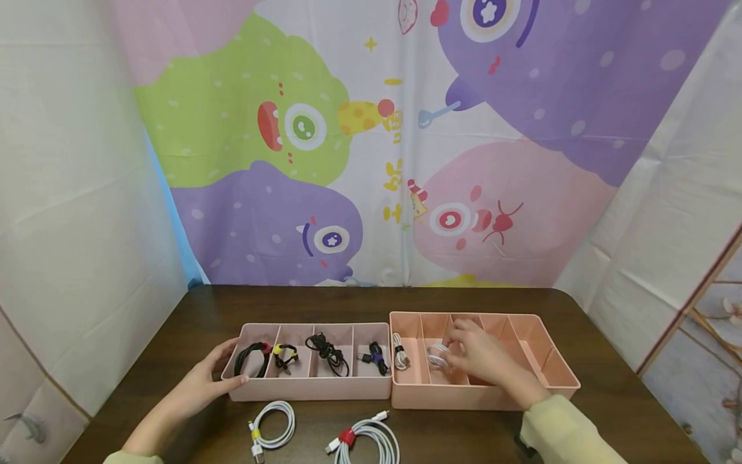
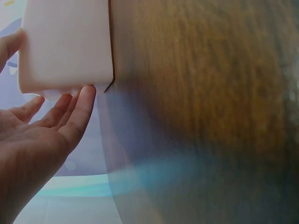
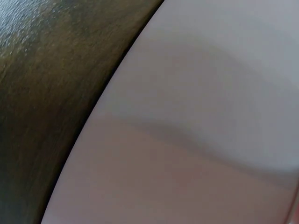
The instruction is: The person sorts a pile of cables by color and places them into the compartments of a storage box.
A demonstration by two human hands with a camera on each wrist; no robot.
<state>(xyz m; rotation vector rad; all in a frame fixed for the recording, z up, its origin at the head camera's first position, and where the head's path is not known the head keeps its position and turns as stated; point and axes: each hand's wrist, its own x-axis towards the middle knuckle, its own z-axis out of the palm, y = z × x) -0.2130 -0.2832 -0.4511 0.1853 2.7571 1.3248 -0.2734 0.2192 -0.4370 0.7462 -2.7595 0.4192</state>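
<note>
My left hand (image 1: 204, 380) holds the left end of a pale pink divided box (image 1: 313, 389), its thumb at the front rim. In the left wrist view its fingertips (image 2: 88, 95) touch the box's end wall (image 2: 67, 46). My right hand (image 1: 478, 351) reaches into the peach divided box (image 1: 440, 397), its fingers around a coiled white cable (image 1: 437, 356) in the second compartment from the left. Another bundled white cable (image 1: 400, 353) lies in the leftmost compartment. The right wrist view shows a box wall (image 3: 187, 102) close up, with the hand out of sight.
Black cables bundled with ties, such as the coil (image 1: 253, 359) at the left, lie in the pale box's compartments. In front on the dark table (image 1: 145, 361) lie a white cable with a yellow tie (image 1: 278, 441) and one with a red tie (image 1: 379, 438). A cartoon curtain (image 1: 377, 193) hangs behind.
</note>
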